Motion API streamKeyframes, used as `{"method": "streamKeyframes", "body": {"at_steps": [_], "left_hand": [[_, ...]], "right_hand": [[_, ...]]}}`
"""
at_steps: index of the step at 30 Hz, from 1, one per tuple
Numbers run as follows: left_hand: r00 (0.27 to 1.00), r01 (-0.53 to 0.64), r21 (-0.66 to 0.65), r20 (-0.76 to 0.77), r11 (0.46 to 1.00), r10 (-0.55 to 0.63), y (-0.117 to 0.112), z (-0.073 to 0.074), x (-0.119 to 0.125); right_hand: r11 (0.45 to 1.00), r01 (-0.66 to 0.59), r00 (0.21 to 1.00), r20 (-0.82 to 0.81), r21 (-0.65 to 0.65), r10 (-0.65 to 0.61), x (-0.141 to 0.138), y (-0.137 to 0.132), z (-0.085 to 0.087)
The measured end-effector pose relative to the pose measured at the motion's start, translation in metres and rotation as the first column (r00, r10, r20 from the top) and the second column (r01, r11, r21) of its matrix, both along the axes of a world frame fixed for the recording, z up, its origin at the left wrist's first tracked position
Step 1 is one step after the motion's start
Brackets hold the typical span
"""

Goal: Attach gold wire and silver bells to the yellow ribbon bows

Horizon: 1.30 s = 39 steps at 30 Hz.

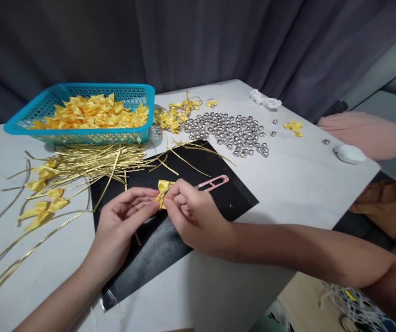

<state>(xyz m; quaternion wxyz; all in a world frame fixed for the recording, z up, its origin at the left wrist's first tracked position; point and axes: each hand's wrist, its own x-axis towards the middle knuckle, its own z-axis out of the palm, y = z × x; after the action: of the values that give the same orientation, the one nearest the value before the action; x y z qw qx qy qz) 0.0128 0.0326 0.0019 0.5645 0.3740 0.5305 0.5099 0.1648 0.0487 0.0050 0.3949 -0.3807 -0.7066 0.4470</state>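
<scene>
A yellow ribbon bow [164, 186] is pinched between my two hands above the black sheet [156, 251]. My left hand [128, 216] grips its left side between thumb and fingers. My right hand [192, 214] is closed at the bow's right side, where a gold cord seems to cross the bow; the fingertips partly hide it. Just beyond my right hand lies a pair of pink thread snips [215, 183]. Behind my hands, a heap of gold cords [97, 161] spreads over the table, with several yellow bows [44, 210] to the left.
A blue basket [80, 134] full of yellow bows stands at the back left. Many silver beads [225, 129] lie at the back middle, beside tied bows [173, 117]. A crumpled white tissue [265, 99], a loose bow [293, 127] and a white computer mouse [349, 153] sit toward the right edge.
</scene>
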Motion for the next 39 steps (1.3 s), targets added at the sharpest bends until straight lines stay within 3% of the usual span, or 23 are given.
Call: {"method": "streamKeyframes", "body": {"at_steps": [17, 24, 27, 32, 36, 39], "left_hand": [[0.999, -0.034, -0.047, -0.037, 0.998, 0.032, 0.001, 0.001, 0.002], [0.99, -0.138, -0.09, -0.025, 0.986, 0.137, 0.003, 0.0, 0.001], [0.972, -0.222, -0.138, 0.046, 0.965, 0.23, 0.006, -0.002, 0.001], [0.952, -0.273, -0.152, 0.097, 0.95, 0.289, 0.01, -0.002, -0.001], [0.959, -0.259, -0.107, 0.088, 0.96, 0.269, 0.01, -0.001, -0.001], [0.974, -0.214, -0.093, 0.051, 0.972, 0.219, 0.009, -0.001, -0.001]], "right_hand": [[1.0, 0.009, 1.0, 0.008, -0.021, -0.009, -0.002, -0.002, -0.002], [0.982, -0.007, 1.0, -0.008, -0.188, 0.005, 0.002, 0.004, 0.007], [0.964, -0.006, 0.995, 0.094, -0.266, 0.032, 0.014, 0.019, 0.023], [0.931, -0.122, 0.887, 0.383, -0.345, 0.258, 0.034, 0.04, 0.05], [0.885, -0.068, 0.854, 0.433, -0.46, 0.29, 0.034, 0.039, 0.048], [0.918, -0.04, 0.848, 0.472, -0.396, 0.24, 0.029, 0.037, 0.036]]}}
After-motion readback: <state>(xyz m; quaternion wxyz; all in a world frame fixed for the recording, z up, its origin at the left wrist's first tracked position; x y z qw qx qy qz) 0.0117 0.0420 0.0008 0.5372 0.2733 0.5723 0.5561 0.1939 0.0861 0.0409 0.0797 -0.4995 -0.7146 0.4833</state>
